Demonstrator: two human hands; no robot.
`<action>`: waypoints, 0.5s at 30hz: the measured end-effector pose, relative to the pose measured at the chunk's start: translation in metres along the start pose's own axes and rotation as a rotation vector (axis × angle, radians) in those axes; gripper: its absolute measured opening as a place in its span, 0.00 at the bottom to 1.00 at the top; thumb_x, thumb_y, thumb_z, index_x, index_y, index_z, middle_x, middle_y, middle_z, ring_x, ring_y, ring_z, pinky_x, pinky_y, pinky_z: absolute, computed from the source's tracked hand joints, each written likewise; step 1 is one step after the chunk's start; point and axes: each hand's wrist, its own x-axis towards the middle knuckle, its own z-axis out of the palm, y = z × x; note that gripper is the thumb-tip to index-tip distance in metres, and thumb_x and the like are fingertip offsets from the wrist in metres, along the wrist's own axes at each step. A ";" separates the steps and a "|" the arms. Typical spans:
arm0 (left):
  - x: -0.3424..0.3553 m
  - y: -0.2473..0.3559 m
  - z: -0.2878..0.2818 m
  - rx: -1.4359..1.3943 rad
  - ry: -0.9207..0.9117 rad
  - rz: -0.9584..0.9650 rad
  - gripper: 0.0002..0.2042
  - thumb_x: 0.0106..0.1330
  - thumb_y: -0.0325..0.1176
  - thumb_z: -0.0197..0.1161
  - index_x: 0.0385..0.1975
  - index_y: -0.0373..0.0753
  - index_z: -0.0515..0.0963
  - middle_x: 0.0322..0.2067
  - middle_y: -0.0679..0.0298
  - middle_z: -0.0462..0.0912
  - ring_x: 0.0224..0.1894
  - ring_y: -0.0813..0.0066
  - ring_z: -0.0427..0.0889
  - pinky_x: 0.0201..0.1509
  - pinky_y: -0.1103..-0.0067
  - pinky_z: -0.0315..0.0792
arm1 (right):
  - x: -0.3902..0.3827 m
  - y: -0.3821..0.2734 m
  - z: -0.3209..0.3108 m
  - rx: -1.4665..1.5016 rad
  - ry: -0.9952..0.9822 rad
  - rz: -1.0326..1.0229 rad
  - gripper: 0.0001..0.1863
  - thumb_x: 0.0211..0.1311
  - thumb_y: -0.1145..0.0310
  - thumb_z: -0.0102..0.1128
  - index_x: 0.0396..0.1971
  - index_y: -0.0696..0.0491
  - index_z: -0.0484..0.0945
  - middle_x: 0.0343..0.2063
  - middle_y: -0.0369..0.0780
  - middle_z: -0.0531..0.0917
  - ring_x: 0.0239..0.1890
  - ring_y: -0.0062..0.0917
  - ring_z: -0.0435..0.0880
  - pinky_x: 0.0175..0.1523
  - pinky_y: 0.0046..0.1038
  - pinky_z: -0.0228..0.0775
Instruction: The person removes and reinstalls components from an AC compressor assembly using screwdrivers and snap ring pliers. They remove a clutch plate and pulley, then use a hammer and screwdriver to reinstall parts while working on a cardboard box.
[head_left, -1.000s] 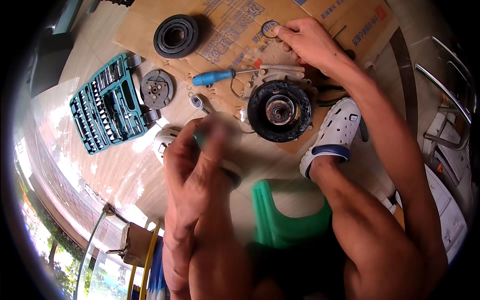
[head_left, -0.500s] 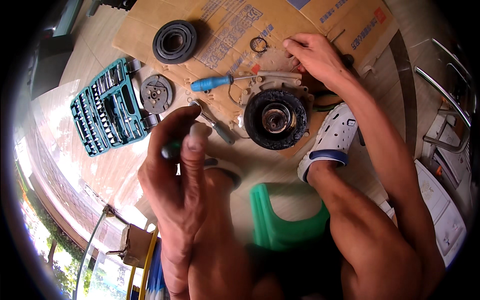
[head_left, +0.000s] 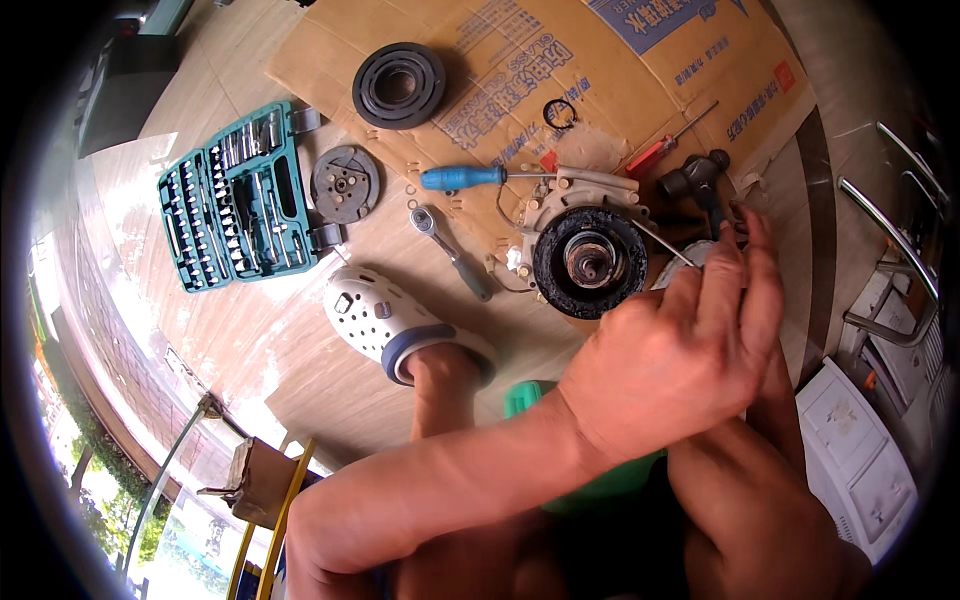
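Grimy black round compressor (head_left: 588, 260), upright.

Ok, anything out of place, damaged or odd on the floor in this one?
Nothing spilled or plainly broken. The socket set case lies open, and loose parts lie scattered: a black pulley, a disc plate, a small ring and a ratchet. The left hand covers the right, so what they hold is hidden.

Left forearm crossing right

The left hand (head_left: 680, 365) lies knuckles-up, fingers extended together and slightly curled, over the right wrist; the right hand is mostly hidden beneath.
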 end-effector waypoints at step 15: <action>-0.025 -0.010 -0.008 -0.049 -0.053 -0.064 0.24 0.58 0.28 0.61 0.55 0.22 0.76 0.48 0.36 0.84 0.35 0.66 0.90 0.31 0.78 0.84 | 0.002 -0.010 0.015 -0.052 -0.091 -0.011 0.28 0.69 0.71 0.63 0.67 0.56 0.70 0.56 0.53 0.76 0.57 0.51 0.79 0.60 0.43 0.73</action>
